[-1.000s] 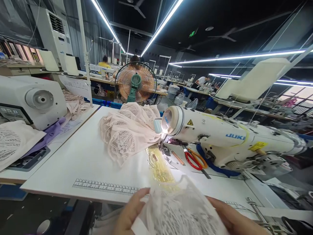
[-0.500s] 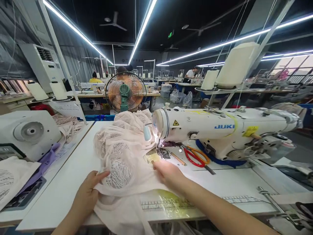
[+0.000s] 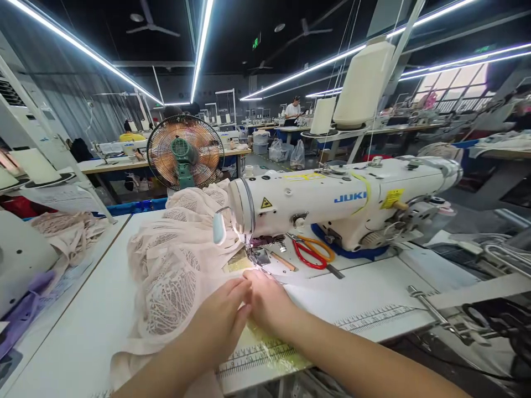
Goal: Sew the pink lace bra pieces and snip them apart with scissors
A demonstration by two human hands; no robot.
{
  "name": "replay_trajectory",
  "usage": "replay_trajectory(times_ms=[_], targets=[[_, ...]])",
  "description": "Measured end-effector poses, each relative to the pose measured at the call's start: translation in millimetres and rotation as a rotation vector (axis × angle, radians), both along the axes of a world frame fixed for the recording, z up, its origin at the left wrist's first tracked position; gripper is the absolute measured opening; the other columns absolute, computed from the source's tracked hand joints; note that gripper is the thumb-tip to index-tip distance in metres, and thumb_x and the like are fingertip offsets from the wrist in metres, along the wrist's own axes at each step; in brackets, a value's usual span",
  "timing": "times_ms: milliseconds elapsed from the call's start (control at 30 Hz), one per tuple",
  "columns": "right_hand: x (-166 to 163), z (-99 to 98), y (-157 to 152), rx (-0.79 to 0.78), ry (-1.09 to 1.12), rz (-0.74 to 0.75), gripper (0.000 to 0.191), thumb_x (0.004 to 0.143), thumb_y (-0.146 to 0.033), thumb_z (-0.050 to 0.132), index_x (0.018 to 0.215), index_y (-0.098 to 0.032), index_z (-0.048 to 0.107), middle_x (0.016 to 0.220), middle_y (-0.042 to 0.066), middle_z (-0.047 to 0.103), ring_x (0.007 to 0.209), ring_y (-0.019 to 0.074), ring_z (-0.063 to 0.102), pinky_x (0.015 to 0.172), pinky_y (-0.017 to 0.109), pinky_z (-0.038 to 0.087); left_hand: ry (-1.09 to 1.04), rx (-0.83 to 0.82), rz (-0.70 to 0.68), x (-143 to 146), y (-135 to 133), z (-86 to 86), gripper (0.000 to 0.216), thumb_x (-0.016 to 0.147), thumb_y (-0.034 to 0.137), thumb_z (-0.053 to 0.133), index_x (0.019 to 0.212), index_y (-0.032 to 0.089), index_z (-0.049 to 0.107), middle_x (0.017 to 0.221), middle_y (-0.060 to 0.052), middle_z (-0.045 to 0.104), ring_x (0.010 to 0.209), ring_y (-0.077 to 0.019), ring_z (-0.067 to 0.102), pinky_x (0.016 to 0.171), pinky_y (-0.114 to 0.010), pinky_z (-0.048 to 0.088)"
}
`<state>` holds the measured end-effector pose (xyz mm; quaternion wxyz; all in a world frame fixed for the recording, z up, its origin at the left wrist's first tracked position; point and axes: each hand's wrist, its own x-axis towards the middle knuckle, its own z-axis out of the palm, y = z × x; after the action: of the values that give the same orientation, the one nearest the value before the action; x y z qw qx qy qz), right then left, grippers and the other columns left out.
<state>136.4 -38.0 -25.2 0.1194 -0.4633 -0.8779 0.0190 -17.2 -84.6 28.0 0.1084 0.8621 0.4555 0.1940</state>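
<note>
Resting together just in front of the needle area [image 3: 248,241] of the sewing machine [image 3: 307,200], left hand [image 3: 222,312] and right hand [image 3: 267,298] meet at the fingers; reads as close control near the stitch point. Fingers bunched narrow; can't tell what's pinched, if anything. Lace garments [image 3: 172,293] sit on the counter [image 3: 93,309] left of the needle, heap running from beside the left forearm back past the machine head. Bulk probably sits that side because the machine arm blocks the right. Scissors [image 3: 315,266] right of needle, likely parked for reach without snagging cloth. Yellow film [image 3: 286,359] lies across the printed ruler marks. Garment look: pale pink-beige, soft, rumpled, branching lace in rounded panels, plain fabric around, overlapping folds.
</note>
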Motion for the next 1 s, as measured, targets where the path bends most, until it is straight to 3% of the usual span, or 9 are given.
replay_trajectory(times_ms=[133,233,433,600,1000], targets=[[17.6,-10.8,-4.4,0.009,0.073,0.082,0.033,0.086,-0.018,0.047,0.118,-0.015,0.056,0.120,0.011,0.059,0.115,0.0226,0.049,0.099,0.036,0.040,0.067,0.007,-0.079,15.3,41.8,-43.0,0.045,0.090,0.029,0.040,0.131,0.011,0.044,0.132,-0.015,0.051,0.120,-0.0239,0.049,0.101,-0.040,0.042],[36.8,-21.1,-9.9,0.030,0.114,0.138,0.036,0.086,-0.021,0.047,0.121,-0.011,0.054,0.130,0.013,0.053,0.122,0.0256,0.045,0.103,0.041,0.038,0.182,0.107,-0.104,6.0,52.7,-57.4,0.046,0.092,0.036,0.040,0.129,0.011,0.046,0.132,-0.016,0.051,0.122,-0.0272,0.047,0.102,-0.044,0.041],[66.9,-30.0,-29.8,0.181,0.159,0.159,0.035,0.083,-0.017,0.046,0.116,-0.011,0.058,0.122,0.014,0.060,0.112,0.0301,0.055,0.089,0.048,0.051,0.390,0.144,0.018,17.5,55.2,-41.1,0.047,0.089,0.043,0.043,0.123,0.012,0.052,0.118,-0.012,0.060,0.106,-0.0285,0.053,0.087,-0.042,0.047],[73.6,-22.5,-40.2,0.246,0.120,0.233,0.035,0.081,-0.014,0.046,0.112,-0.008,0.059,0.119,0.016,0.062,0.107,0.0288,0.059,0.084,0.043,0.055,0.485,0.124,0.101,29.8,59.4,-36.1,0.051,0.090,0.048,0.038,0.122,0.011,0.053,0.107,-0.012,0.060,0.098,-0.0288,0.053,0.075,-0.041,0.046],[61.2,-25.5,-31.0,0.256,0.030,0.221,0.037,0.081,-0.016,0.047,0.114,-0.006,0.058,0.122,0.019,0.060,0.110,0.0295,0.058,0.086,0.045,0.055,0.443,0.032,0.084,26.3,81.9,-28.7,0.040,0.091,0.044,0.038,0.116,0.017,0.055,0.112,-0.010,0.058,0.105,-0.0272,0.050,0.086,-0.041,0.040]])
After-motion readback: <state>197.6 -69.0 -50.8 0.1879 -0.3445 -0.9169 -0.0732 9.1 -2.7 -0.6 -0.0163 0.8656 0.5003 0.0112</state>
